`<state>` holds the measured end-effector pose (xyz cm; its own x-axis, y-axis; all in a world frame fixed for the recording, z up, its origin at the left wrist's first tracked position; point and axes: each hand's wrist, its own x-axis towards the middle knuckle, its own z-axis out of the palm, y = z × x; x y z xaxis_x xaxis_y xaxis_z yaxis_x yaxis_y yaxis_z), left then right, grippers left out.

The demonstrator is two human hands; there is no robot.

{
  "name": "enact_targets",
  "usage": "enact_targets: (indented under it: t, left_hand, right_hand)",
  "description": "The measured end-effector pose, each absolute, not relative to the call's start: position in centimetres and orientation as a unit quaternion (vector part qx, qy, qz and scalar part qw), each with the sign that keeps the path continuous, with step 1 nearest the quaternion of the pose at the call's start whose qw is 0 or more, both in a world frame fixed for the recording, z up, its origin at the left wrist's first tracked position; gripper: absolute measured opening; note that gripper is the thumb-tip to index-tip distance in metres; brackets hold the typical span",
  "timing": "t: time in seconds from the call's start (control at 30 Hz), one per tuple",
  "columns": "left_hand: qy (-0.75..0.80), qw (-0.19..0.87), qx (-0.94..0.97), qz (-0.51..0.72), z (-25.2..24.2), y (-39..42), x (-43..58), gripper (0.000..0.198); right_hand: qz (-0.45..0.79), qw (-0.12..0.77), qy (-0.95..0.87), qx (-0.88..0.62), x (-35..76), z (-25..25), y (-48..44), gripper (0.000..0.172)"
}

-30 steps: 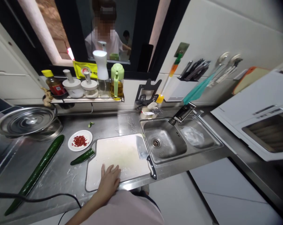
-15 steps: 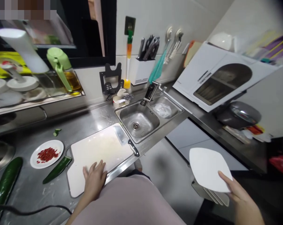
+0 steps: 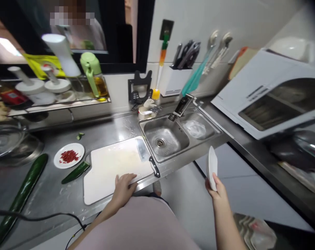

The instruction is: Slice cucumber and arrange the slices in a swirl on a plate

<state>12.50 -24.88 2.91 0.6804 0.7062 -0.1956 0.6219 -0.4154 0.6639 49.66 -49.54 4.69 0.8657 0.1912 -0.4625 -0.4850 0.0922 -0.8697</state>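
My right hand (image 3: 217, 187) grips a white plate (image 3: 212, 165) by its lower edge, held up nearly edge-on over the floor beside the counter. My left hand (image 3: 124, 187) rests on the front edge of the white cutting board (image 3: 113, 166), fingers stretched out and holding nothing. A cleaver (image 3: 143, 151) with a black handle lies on the board's right end. Left of the board are a cut cucumber piece (image 3: 76, 172) and a round white plate (image 3: 58, 162) bearing chopped red pieces (image 3: 69, 156). A long whole cucumber (image 3: 24, 191) lies further left.
The steel sink (image 3: 165, 135) adjoins the board, with a plastic bag (image 3: 195, 129) in its smaller basin. A black cable (image 3: 37, 217) crosses the counter. A white cabinet (image 3: 240, 90) stands at right, and a metal pot (image 3: 24, 149) at far left.
My right hand has swung the white plate inward and turned it from face-on to edge-on. My left hand stays at the board's front edge. The view has shifted left.
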Motion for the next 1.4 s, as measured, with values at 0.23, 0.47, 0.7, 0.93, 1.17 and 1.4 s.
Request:
enact_targets:
  t: [0.23,0.47,0.7,0.93,1.17,1.4]
  left_hand:
    - [0.432,0.424,0.788,0.114,3.3,-25.0,12.9,0.031]
    - [0.478,0.575,0.634,0.198,2.8,-23.0,13.2,0.039]
    - [0.440,0.697,0.455,0.338,5.2,-17.0,16.6,0.064]
    - [0.495,0.657,0.398,0.405,4.0,-11.4,17.8,0.041]
    - [0.540,0.607,0.399,0.426,2.9,-7.3,17.7,0.035]
    - [0.569,0.600,0.409,0.385,1.0,-3.4,16.3,0.028]
  right_hand:
    - [0.420,0.744,0.075,-0.514,47.1,2.7,-36.4,0.020]
    - [0.520,0.670,0.031,-0.529,43.3,1.8,-26.1,0.019]
    - [0.590,0.627,-0.030,-0.508,39.3,-0.5,-17.4,0.028]
    - [0.573,0.628,-0.073,-0.522,37.3,-1.1,-11.2,0.026]
    - [0.541,0.548,-0.126,-0.626,36.0,-1.3,-6.7,0.024]
    - [0.513,0.464,-0.222,-0.687,37.2,-1.2,-3.7,0.013]
